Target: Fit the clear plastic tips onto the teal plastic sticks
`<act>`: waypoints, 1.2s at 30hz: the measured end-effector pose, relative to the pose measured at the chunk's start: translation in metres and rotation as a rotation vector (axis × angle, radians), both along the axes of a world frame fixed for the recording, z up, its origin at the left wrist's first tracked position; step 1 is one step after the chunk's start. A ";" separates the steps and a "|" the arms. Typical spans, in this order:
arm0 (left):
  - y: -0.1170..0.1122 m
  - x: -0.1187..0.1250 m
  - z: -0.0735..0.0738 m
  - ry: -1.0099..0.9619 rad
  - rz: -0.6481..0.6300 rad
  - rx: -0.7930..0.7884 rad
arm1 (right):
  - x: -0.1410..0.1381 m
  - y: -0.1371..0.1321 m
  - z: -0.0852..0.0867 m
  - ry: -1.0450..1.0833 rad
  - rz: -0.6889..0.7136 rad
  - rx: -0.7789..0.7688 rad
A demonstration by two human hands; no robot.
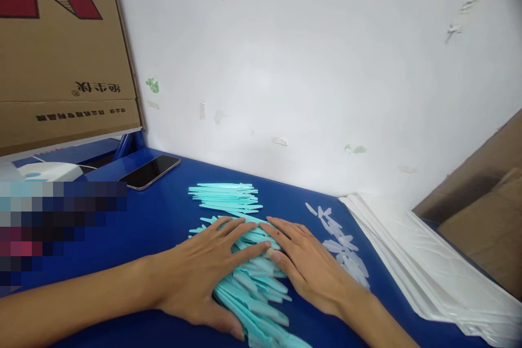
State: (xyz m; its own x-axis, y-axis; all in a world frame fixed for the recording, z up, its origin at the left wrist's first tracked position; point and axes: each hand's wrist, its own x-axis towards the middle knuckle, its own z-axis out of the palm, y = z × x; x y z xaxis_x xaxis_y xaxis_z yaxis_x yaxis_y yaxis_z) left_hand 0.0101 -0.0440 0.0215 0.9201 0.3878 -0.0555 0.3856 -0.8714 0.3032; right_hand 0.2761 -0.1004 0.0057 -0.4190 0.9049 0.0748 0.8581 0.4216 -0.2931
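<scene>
A loose pile of thin teal strips [255,304], with pointed ends and some paler edges, lies on the blue table. Across its upper part rests my left hand [191,272], palm down with the fingers spread and the thumb low on the pile. From the right, my right hand [305,261] lies along the pile's edge with its fingers stretched out. The fingertips of both hands come close together over the strips. Just beyond them is a flatter, more even bundle of teal strips [224,196]. Parts of the pile are hidden under my hands.
Small translucent white pieces [345,250] lie scattered right of my right hand. Stacked white sheets [411,266] line the table's right side. A phone [153,172] lies at the back left, below a printed cardboard box [65,60]. Brown cardboard [485,212] stands far right, beside the white wall [285,65].
</scene>
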 end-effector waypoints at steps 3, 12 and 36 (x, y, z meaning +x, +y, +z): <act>-0.004 0.002 0.002 0.004 0.014 -0.011 | 0.000 0.000 0.000 0.020 -0.005 0.001; -0.014 0.009 -0.002 -0.040 0.088 -0.008 | -0.002 -0.001 0.011 0.089 -0.046 -0.055; -0.009 0.023 0.008 -0.036 0.205 -0.022 | -0.015 0.046 0.060 0.014 0.018 0.054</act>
State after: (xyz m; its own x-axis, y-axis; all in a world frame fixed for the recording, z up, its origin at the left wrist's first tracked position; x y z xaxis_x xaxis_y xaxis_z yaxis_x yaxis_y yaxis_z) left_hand 0.0335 -0.0534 0.0300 0.8234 0.5664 -0.0348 0.5431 -0.7688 0.3375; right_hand 0.2615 -0.0541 0.0659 -0.4334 0.8918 0.1297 0.8462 0.4523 -0.2816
